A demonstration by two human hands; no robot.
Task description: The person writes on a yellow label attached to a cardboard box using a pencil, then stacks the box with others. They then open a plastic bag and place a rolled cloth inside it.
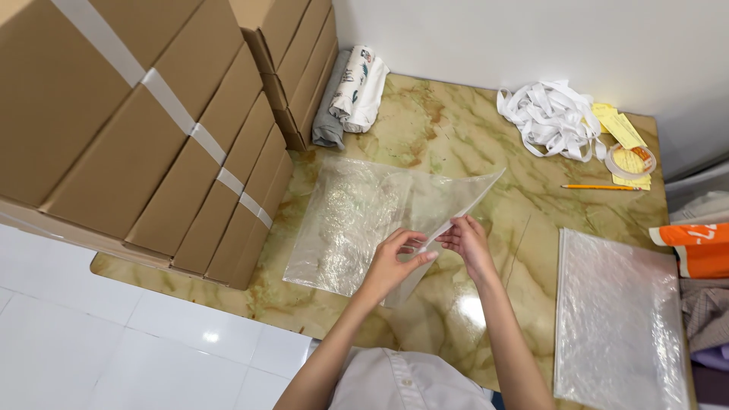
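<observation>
Cardboard boxes (pixel 137 129): stacked at the left, bound with white strapping, overhanging the table edge; a second stack (pixel 292 57) is set behind them against the wall.
Folded cloths (pixel 351 95): one grey, one white with a printed pattern, laid just beside the second stack.
Marble-patterned table (pixel 456 129): green and cream, glossy.
White straps (pixel 550 118): heaped in a loose tangle near the far right corner.
Yellow slips (pixel 619 129): laid beside the straps, partly under a tape roll (pixel 630 161).
Pencil (pixel 600 187): yellow, laid flat near the roll.
Bag stack (pixel 619 319): clear, placed at the right edge.
Orange package (pixel 695 247): seen at the right margin, above crumpled fabric (pixel 706 315).
White tiled floor (pixel 114 342): seen at lower left.
</observation>
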